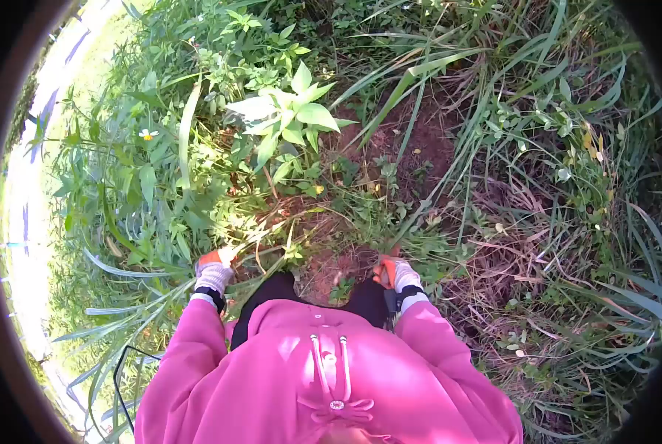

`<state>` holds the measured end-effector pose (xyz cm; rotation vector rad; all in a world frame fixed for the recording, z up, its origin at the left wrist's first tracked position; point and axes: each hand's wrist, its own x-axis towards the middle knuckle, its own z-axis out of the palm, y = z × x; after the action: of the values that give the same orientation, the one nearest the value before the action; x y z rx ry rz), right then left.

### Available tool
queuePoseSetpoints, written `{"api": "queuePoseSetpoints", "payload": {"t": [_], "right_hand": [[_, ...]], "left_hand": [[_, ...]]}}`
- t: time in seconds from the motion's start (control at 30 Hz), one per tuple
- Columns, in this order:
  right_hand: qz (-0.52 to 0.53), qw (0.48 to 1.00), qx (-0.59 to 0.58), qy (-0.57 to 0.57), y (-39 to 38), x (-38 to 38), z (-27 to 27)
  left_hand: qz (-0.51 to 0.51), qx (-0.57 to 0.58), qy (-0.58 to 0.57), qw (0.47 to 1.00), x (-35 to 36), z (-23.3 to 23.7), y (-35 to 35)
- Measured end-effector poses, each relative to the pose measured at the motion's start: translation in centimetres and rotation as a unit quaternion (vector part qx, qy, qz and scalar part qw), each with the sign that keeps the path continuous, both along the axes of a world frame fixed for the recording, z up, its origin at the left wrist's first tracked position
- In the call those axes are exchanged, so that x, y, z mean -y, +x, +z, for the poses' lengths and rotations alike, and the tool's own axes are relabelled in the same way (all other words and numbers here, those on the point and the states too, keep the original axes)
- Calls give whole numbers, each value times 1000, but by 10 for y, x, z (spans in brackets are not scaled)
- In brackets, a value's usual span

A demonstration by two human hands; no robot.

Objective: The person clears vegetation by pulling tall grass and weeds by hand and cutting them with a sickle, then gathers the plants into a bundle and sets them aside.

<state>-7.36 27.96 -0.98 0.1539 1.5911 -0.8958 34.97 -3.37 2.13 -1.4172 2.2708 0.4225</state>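
Note:
Both hands wear gloves with orange fingers and pale knitted backs, with a dark band at each wrist. My left hand (pixel 215 269) is closed, low among green and straw-coloured grass blades (pixel 261 240) to the left of my legs. What it grips, if anything, is hidden. My right hand (pixel 395 273) is curled shut beside my right leg, close to low green weeds (pixel 431 248). I cannot make out anything inside its fingers. Bare reddish soil (pixel 327 270) with bits of dry stalk shows between the hands.
A broad-leaved plant (pixel 290 115) stands sunlit ahead, with a white and yellow flower (pixel 147 135) to its left. Long grass and dry stems (pixel 508 244) lie thickly on the right. A thin black bent frame (pixel 118 377) is at lower left. Bright ground (pixel 31 200) borders the far left.

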Motion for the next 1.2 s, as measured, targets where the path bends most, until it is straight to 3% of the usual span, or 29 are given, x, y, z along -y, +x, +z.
{"api": "queuePoseSetpoints", "payload": {"t": [0.03,0.07,0.1,0.13,0.2,0.23,0.3,0.37,0.4,0.43,0.53,0.57,0.63,0.7,0.73,0.77,0.83,0.87,0.93,0.97,1.0,1.03,1.07,1.1,1.13,1.17,1.2], "right_hand": [[-95,992,86,20,34,29,41],[-86,992,81,43,63,39,50],[139,987,-25,-75,81,21,20],[302,918,-181,-184,99,2,-13],[107,985,10,-132,136,27,30],[-83,979,175,-69,145,52,91],[-108,973,185,-85,157,48,72],[-174,963,206,-28,153,40,63],[-200,955,215,-44,149,28,58],[-225,946,225,-60,145,15,51],[-253,943,208,-53,132,-11,70],[-259,929,245,-101,126,-26,68],[-255,939,226,-43,114,-36,82],[-267,938,218,-44,108,-48,92],[-245,946,211,-35,101,-53,104],[-223,953,205,-25,95,-59,107],[-220,952,206,-50,91,-84,95],[-230,945,222,-73,88,-96,88],[-248,934,239,-96,74,-107,84],[-216,946,233,-59,64,-106,98],[-180,956,230,-17,56,-106,114],[-140,964,226,25,49,-109,120],[-162,953,254,11,49,-116,115],[-158,953,258,13,46,-118,116],[-146,954,260,19,42,-118,120],[-135,956,260,25,39,-119,121],[-134,955,265,18,41,-125,112]], "left_hand": [[-9,-4,2,1000,10,-9,15],[49,67,-1,997,21,-13,10],[-33,61,-15,997,24,12,1],[-46,57,-40,997,31,22,-8],[-63,54,-57,995,36,30,-17],[-105,10,-109,988,39,34,-19],[-161,-32,-157,974,46,48,-27],[-52,80,32,995,55,64,-44],[-73,3,2,997,54,68,-42],[-92,-113,-58,988,56,35,-24],[-72,-141,-130,979,29,99,-66],[-98,-220,-128,962,16,127,-88],[-185,-348,-202,896,-9,120,-104],[-205,-264,-89,938,-35,132,-133],[-220,-131,-18,966,-46,120,-141],[-208,30,97,973,-57,146,-183],[-141,-66,201,967,-74,139,-205],[-65,-48,265,961,-72,87,-196],[2,-103,229,968,-84,82,-226],[-7,-175,129,976,-102,135,-270],[34,-387,155,908,-108,133,-285],[-29,-469,92,878,-103,124,-303],[-55,-476,46,876,-97,119,-325],[-180,-436,-65,880,-86,108,-344],[-193,-238,-109,946,-81,104,-364],[-225,-171,-160,946,-66,76,-384],[-226,-61,-118,965,-59,62,-416]]}}
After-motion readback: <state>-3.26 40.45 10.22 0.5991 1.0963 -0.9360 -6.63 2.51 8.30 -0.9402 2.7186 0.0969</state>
